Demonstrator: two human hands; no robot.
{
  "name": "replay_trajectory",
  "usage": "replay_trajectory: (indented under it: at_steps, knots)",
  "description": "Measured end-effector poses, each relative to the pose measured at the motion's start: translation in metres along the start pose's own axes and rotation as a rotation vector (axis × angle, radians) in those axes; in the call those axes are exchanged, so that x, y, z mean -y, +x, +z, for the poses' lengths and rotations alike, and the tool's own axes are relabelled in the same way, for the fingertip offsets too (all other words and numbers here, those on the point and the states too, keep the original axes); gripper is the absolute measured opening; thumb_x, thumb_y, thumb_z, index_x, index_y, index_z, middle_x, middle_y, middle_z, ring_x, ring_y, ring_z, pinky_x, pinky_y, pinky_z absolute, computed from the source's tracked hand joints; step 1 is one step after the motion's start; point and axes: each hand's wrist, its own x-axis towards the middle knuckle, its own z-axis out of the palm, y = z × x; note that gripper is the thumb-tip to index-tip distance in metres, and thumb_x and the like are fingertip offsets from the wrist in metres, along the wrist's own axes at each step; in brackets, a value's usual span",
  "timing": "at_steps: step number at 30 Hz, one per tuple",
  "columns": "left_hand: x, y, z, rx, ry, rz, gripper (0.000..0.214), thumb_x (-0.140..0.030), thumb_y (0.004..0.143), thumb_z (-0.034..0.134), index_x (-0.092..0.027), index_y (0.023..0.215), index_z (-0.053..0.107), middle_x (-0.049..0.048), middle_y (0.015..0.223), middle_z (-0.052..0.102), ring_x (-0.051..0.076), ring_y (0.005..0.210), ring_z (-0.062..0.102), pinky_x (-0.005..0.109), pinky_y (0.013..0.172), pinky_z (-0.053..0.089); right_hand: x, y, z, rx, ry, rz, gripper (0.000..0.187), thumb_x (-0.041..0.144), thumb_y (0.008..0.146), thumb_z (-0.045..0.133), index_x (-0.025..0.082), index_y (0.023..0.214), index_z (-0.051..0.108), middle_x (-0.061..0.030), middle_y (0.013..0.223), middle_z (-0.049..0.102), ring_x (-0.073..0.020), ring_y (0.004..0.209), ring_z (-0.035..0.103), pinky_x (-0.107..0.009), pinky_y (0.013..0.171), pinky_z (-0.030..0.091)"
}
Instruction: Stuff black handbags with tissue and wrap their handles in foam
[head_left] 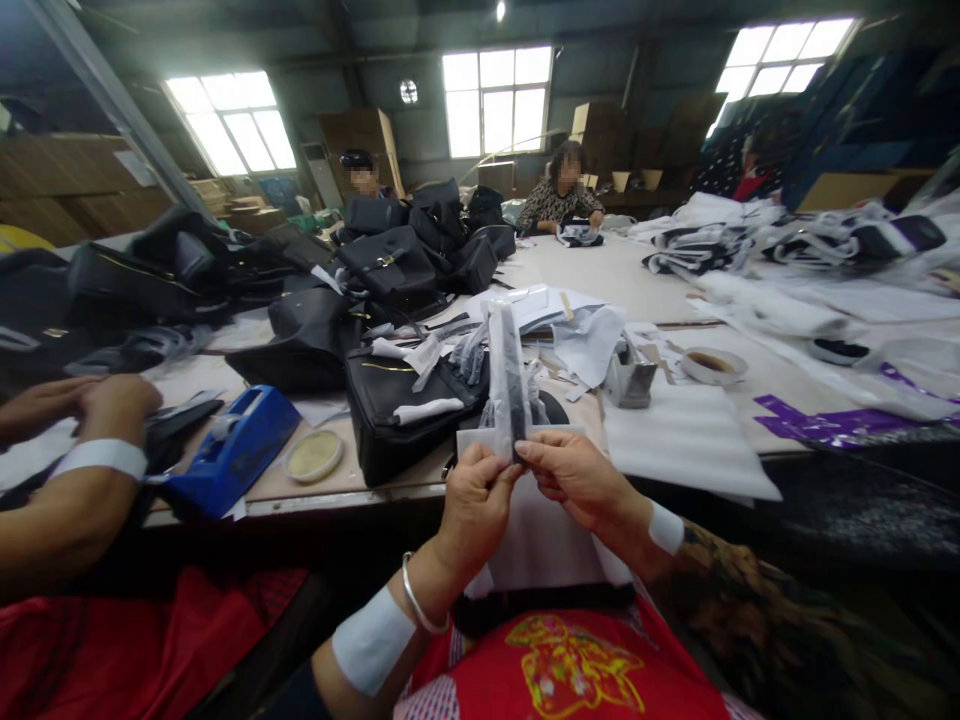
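My left hand [478, 505] and my right hand [576, 475] meet in front of me, both pinching the lower end of a strap in translucent wrapping [504, 365]. It stands upright from my fingers, and its dark part shows near my right fingertips. Below my hands a pale sheet [544, 540] hangs over my lap. Just beyond, on the table, lies a black handbag [375, 415] with a gold zip and white wrapped pieces on it. Pieces of white tape are stuck on both my forearms.
At left are a blue tape dispenser [229, 450], a tape roll [313, 456] and a co-worker's arms [97, 460]. Black bags [397, 260] are heaped behind. At right are a grey dispenser [630, 375], a white foam sheet [682, 440] and purple strips [832, 415]. More people work across the table.
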Motion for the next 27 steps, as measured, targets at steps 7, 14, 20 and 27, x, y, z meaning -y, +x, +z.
replay_trajectory:
  at_steps: [7, 14, 20, 27]
  knots:
    - [0.009, 0.013, -0.015, 0.261, -0.819, -0.622, 0.045, -0.049, 0.068, 0.087, -0.016, 0.074, 0.056, -0.0111, 0.055, 0.030, 0.004, 0.046, 0.016, 0.018, 0.043, 0.012, -0.008, -0.002, -0.011, 0.154, -0.877, -0.662, 0.028, 0.030, 0.097, 0.056, 0.020, 0.074, 0.068, -0.0058, 0.074, 0.062, -0.0181, 0.071, 0.053, -0.032, 0.069, 0.042]
    - [0.008, 0.007, -0.009, 0.129, -0.613, -0.516, 0.032, -0.042, 0.073, 0.083, -0.015, 0.074, 0.065, -0.0078, 0.053, 0.039, 0.006, 0.047, 0.029, 0.021, 0.046, 0.023, -0.006, 0.003, -0.025, 0.260, -0.632, -0.425, 0.028, 0.044, 0.092, 0.064, 0.018, 0.089, 0.073, -0.0038, 0.077, 0.063, -0.0160, 0.069, 0.055, -0.028, 0.065, 0.044]
    - [0.008, -0.007, 0.000, -0.029, 0.035, -0.096, 0.018, -0.025, 0.084, 0.070, -0.020, 0.066, 0.071, 0.0036, 0.069, 0.061, 0.018, 0.070, 0.053, 0.030, 0.069, 0.040, -0.009, 0.010, -0.002, 0.100, -0.263, -0.115, 0.035, 0.049, 0.077, 0.079, 0.015, 0.081, 0.076, 0.0017, 0.063, 0.059, -0.0100, 0.054, 0.045, -0.024, 0.054, 0.039]
    - [0.000, -0.003, -0.008, 0.177, -0.323, -0.346, 0.018, -0.031, 0.077, 0.078, -0.017, 0.073, 0.067, -0.0024, 0.060, 0.047, 0.012, 0.056, 0.041, 0.023, 0.053, 0.031, -0.022, 0.007, 0.008, -0.075, -0.390, -0.321, 0.017, 0.031, 0.081, 0.073, 0.018, 0.070, 0.072, -0.0017, 0.068, 0.068, -0.0174, 0.067, 0.059, -0.029, 0.064, 0.046]
